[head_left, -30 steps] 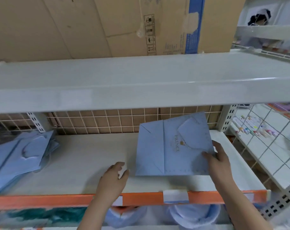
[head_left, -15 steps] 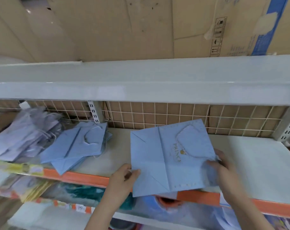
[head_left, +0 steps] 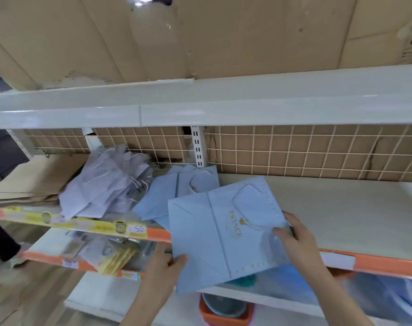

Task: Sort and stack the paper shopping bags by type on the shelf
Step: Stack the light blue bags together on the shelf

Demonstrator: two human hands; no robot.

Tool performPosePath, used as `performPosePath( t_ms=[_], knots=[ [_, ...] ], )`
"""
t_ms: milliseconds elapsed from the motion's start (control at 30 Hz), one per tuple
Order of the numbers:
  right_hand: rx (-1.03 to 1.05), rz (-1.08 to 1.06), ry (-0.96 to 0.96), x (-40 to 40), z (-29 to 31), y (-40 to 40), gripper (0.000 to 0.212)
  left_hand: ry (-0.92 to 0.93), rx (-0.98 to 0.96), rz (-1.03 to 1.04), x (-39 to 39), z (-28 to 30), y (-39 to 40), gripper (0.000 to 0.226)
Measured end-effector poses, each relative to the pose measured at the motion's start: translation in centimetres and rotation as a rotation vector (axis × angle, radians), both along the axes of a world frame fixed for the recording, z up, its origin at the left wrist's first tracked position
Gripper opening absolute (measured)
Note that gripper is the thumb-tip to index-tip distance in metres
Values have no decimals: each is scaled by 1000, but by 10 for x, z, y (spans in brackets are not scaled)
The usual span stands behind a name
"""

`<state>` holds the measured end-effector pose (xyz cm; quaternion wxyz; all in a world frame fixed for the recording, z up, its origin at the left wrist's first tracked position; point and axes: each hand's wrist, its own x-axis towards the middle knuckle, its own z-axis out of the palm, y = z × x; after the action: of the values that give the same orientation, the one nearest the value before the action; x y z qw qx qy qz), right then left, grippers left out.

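I hold a flat light-blue paper bag (head_left: 214,236) with gold "PRINCE" lettering and a rope handle over the shelf's (head_left: 341,208) front edge. My left hand (head_left: 163,264) pinches its lower left corner, and my right hand (head_left: 294,238) grips its right edge. Behind it on the shelf lies a small pile of matching light-blue bags (head_left: 176,191). Further left sits a messy heap of pale lavender bags (head_left: 106,184) with white rope handles. At the far left lies a stack of brown paper bags (head_left: 33,180).
A wire grid (head_left: 306,151) backs the shelf, with cardboard behind it. The upper shelf (head_left: 200,104) carries large cardboard boxes (head_left: 200,36). Below the orange front rail (head_left: 377,264) a lower shelf holds yellow items (head_left: 120,257) and an orange tub (head_left: 226,309). A dark shape shows at far left.
My view has swung left, bringing the lavender and brown bag piles into sight. Both hands have carried the blue bag leftward toward the blue pile, and it now overhangs the front rail.
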<state>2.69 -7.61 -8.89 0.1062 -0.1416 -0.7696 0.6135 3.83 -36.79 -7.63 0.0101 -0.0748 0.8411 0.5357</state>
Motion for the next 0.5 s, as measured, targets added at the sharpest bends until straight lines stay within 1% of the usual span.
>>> performPosePath(
  t_ms=[100,167,233,333,500],
  knots=[
    [81,52,-50,-8,-1,-39,37,3,12,69,-2,0,-40,16],
    [167,97,-83,-15,-2,-57,35,10,-39,113,-8,0,-60,17],
    [233,129,-107,-25,-2,-71,27,26,-45,163,-18,-3,-71,16],
    [253,183,-149,-44,-2,-88,17,56,-1,266,-35,-8,-78,14],
    [257,182,-192,-85,-1,-108,25,57,-13,357,-71,-10,-91,13]
  ],
)
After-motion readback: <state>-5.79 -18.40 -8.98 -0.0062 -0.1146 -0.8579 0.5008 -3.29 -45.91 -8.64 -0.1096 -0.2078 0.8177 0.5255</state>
